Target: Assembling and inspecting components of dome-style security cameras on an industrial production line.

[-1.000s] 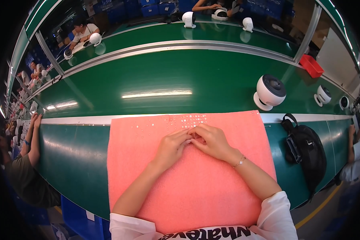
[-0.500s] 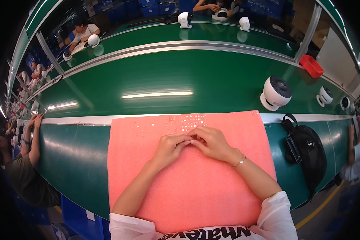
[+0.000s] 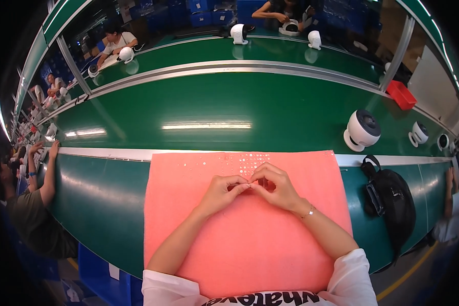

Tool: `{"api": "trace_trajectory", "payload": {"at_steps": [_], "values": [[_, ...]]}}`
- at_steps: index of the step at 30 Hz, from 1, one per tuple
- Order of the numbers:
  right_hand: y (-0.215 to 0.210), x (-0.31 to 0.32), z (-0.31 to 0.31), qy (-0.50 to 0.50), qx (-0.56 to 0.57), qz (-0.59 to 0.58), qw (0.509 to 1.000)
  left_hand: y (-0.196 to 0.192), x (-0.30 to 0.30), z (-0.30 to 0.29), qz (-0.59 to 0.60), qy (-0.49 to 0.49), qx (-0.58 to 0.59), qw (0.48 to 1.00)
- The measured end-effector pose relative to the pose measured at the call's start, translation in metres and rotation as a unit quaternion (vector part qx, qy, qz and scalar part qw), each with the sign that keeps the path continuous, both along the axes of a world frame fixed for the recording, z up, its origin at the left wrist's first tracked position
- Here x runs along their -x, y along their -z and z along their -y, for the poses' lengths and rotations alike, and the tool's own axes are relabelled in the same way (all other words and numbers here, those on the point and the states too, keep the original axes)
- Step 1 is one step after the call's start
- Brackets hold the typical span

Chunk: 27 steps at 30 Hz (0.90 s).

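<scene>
Over a pink foam mat (image 3: pixel 229 245), my left hand (image 3: pixel 223 193) and my right hand (image 3: pixel 277 188) meet fingertip to fingertip. Thumb and forefinger of each are pinched together. Whatever is between the tips is too small to make out. Just beyond my fingers, small shiny round pieces (image 3: pixel 250 162) lie in close rows on the mat's far part. A few more loose pieces (image 3: pixel 204 163) are scattered to the left of those rows.
A black waist bag (image 3: pixel 395 196) lies right of the mat. Beyond it, on the green conveyor belt (image 3: pixel 204 102), stands a white round camera-like device (image 3: pixel 362 130), with smaller ones farther right. A red bin (image 3: pixel 402 95) sits at the far right. Co-workers sit left, right and across.
My pinched fingertips have shifted slightly, and the thumbs show more plainly below the forefingers. The whole view has tilted a little, so the mat and belt appear lower and farther right.
</scene>
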State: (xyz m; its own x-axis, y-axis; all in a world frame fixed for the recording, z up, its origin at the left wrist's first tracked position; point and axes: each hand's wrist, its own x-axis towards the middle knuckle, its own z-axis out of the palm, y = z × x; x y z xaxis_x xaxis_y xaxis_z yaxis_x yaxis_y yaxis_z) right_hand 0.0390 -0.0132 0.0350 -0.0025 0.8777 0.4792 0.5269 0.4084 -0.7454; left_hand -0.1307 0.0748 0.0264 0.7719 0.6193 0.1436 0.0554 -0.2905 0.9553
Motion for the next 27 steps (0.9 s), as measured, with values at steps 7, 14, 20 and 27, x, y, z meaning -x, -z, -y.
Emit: {"api": "trace_trajectory", "payload": {"at_steps": [7, 14, 20, 27], "values": [[-0.004, 0.007, -0.003, -0.026, 0.022, 0.008, 0.999, 0.008, -0.005, -0.001, 0.011, -0.016, -0.161, 0.987], [-0.003, 0.005, -0.003, -0.022, 0.043, 0.009, 0.999, 0.006, -0.007, -0.001, 0.014, -0.007, -0.229, 0.973], [0.003, 0.001, -0.005, -0.015, 0.018, 0.064, 0.998, 0.006, -0.008, -0.001, 0.029, -0.008, -0.235, 0.972], [0.006, 0.000, -0.009, -0.010, 0.032, 0.023, 0.999, 0.012, -0.012, -0.006, 0.031, -0.009, -0.234, 0.972]]}}
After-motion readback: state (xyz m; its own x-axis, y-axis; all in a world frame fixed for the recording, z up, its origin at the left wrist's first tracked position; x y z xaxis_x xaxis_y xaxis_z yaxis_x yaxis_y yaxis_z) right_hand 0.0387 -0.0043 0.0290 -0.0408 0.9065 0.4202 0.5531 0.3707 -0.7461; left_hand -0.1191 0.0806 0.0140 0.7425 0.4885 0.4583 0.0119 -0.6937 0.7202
